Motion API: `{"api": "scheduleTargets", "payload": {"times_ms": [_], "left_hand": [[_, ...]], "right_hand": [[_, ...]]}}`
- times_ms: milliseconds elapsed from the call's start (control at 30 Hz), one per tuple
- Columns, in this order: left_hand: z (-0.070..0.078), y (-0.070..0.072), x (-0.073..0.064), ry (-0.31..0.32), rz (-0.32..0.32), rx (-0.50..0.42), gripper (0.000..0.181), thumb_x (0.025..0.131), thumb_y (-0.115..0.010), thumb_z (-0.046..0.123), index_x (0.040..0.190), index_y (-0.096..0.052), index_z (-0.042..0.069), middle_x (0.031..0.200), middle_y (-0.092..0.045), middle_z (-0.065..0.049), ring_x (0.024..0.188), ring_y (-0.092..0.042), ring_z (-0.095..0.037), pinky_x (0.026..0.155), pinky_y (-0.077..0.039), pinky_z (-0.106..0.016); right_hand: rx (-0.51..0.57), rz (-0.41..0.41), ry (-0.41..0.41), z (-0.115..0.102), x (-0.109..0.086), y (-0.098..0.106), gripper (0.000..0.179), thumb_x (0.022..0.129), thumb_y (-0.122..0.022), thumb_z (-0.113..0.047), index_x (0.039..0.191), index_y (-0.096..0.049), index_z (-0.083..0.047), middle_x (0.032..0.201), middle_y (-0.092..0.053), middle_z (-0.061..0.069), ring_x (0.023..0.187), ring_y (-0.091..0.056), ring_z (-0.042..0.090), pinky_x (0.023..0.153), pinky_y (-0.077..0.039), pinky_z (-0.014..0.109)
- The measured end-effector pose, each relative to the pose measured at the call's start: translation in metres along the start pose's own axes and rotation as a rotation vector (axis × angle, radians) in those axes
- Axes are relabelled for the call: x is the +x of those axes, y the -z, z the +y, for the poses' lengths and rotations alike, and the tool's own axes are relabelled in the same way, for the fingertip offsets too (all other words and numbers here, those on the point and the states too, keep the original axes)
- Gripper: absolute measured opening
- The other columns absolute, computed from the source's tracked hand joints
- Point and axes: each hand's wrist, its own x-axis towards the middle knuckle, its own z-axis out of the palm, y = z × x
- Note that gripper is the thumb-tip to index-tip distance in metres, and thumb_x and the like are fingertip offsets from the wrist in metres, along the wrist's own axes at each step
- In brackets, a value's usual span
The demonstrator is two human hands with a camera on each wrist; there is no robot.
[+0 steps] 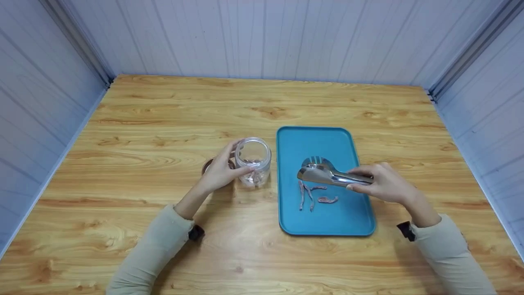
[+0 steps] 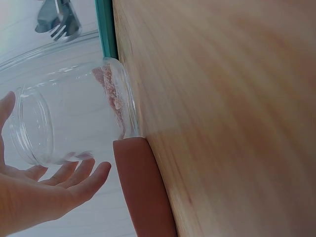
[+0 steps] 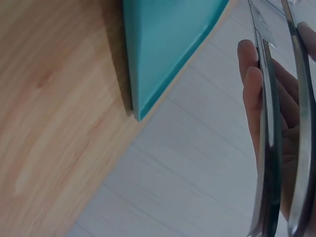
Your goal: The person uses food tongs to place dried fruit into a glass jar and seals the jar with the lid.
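Observation:
My left hand (image 1: 223, 170) holds a clear jar (image 1: 256, 176) standing on the table, thumb on the near side and fingers round the far side. Reddish dried meat strips (image 2: 112, 94) lie at the bottom of the jar. In my right hand (image 1: 387, 182) is a pair of metal serving tongs (image 1: 319, 175), gripped by the handles above the blue tray (image 1: 319, 141). The tongs' arms stand apart in the right wrist view, and their heads point left. Several thin meat strips (image 1: 308, 196) and a thicker curled piece (image 1: 327, 200) lie on the tray below the tongs.
A round brown lid (image 2: 143, 187) lies on the wooden table (image 1: 163, 119) just left of the jar, partly hidden by my left hand. The tray sits close to the jar's right side. Pale panel walls (image 1: 262, 41) enclose the table at the back and sides.

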Motion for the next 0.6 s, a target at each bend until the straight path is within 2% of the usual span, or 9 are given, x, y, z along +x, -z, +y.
{"api": "scheduleTargets", "payload": {"times_ms": [300, 600], "left_hand": [[0.001, 0.0, 0.001, 0.017, 0.002, 0.002, 0.071, 0.075, -0.071, 0.01, 0.132, -0.032, -0.003, 0.123, -0.043, -0.021, 0.107, -0.044, -0.032, 0.08, -0.042, -0.04], [0.001, 0.001, 0.0, 0.018, 0.004, 0.014, 0.07, 0.075, -0.071, 0.01, 0.132, -0.032, -0.003, 0.122, -0.044, -0.02, 0.106, -0.045, -0.031, 0.078, -0.043, -0.037]], "right_hand": [[-0.018, -0.039, -0.021, 0.005, 0.003, -0.01, 0.036, 0.079, -0.064, -0.036, 0.096, -0.067, -0.004, 0.078, -0.06, -0.003, 0.058, -0.048, 0.009, 0.047, -0.041, 0.024], [-0.022, -0.065, -0.058, 0.002, 0.007, -0.015, 0.031, 0.078, -0.068, -0.027, 0.096, -0.067, -0.002, 0.08, -0.062, 0.0, 0.059, -0.05, 0.009, 0.049, -0.043, 0.024]]}}
